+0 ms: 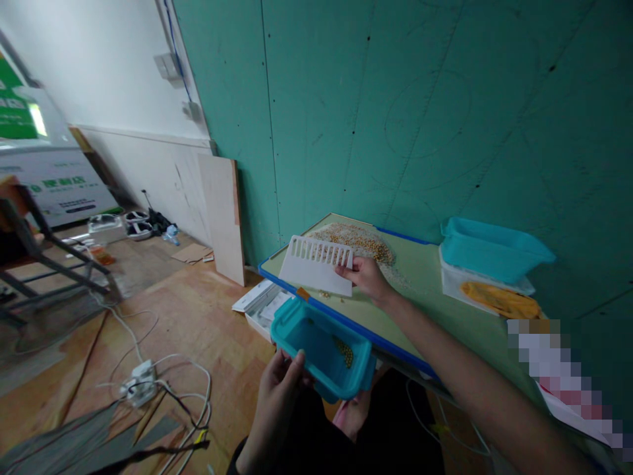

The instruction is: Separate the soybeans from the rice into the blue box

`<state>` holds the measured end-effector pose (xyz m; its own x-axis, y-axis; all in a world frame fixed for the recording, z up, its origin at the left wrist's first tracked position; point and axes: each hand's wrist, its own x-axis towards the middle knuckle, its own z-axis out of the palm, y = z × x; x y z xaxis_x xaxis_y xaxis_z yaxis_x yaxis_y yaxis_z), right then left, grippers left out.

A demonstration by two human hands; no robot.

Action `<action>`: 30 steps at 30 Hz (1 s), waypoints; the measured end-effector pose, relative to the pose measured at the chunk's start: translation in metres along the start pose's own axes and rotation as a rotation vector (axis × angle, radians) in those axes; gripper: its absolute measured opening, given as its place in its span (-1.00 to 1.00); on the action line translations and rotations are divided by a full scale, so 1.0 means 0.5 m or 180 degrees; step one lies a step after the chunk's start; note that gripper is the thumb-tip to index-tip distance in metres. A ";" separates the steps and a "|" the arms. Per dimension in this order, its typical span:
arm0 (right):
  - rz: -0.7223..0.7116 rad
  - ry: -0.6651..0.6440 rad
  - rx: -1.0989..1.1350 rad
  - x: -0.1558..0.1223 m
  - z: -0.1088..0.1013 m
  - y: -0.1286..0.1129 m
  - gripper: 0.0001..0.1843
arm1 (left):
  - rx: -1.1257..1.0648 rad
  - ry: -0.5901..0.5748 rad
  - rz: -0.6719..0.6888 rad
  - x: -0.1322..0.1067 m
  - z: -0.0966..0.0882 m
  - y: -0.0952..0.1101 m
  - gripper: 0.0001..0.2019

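Head view: the left hand [281,389] pinches the near rim of a blue tub [307,338] containing some beans [346,356], beside the counter [420,280]. The right hand [364,277], fingers closed, holds a slotted white scraper [312,273] near the bean pile [356,239].

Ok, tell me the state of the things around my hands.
Teal rectangular plastic tub: open, yellow beans inside, held by left hand.
Heap of yellow beans and pale grains: mixed, loose on green-topped table.
White flat slotted panel: held by right hand, slots toward the heap.
Second teal plastic tub: contents hidden.
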<state>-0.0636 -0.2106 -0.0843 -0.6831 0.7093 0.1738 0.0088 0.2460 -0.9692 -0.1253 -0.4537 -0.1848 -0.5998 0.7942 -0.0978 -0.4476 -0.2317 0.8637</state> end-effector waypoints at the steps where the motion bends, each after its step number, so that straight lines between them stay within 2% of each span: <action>1: 0.0022 0.0000 0.0000 0.000 0.000 0.000 -0.49 | 0.0012 0.0017 -0.0006 -0.001 0.002 0.003 -0.75; 6: 0.0084 -0.0061 0.0050 0.000 0.003 0.007 -0.52 | 0.0036 0.0073 -0.0020 -0.005 0.010 0.011 -0.73; 15: 0.0197 -0.0022 0.0157 -0.005 0.002 -0.004 -0.54 | -0.0004 0.0035 -0.0065 -0.002 0.003 -0.005 -0.75; 18: 0.0145 0.0071 0.0127 -0.002 -0.013 -0.026 -0.52 | 0.0033 0.0060 -0.0044 -0.005 0.008 -0.005 -0.74; 21: -0.0114 0.0249 -0.0196 -0.013 -0.041 -0.051 -0.55 | 0.0024 0.0064 -0.0057 -0.007 0.014 -0.005 -0.74; 25: -0.0399 0.0772 -0.0774 -0.089 -0.078 -0.079 -0.63 | -0.0019 0.0008 -0.0082 -0.010 0.015 -0.012 -0.75; 30: -0.0134 0.1462 -0.1329 -0.236 -0.091 -0.099 -0.62 | 0.0116 -0.0032 -0.0065 -0.009 0.005 -0.022 -0.75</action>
<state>0.0496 -0.2763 -0.0491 -0.3059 0.8823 0.3576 0.3371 0.4516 -0.8261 -0.1162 -0.4532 -0.1925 -0.5840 0.8042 -0.1106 -0.4351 -0.1951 0.8790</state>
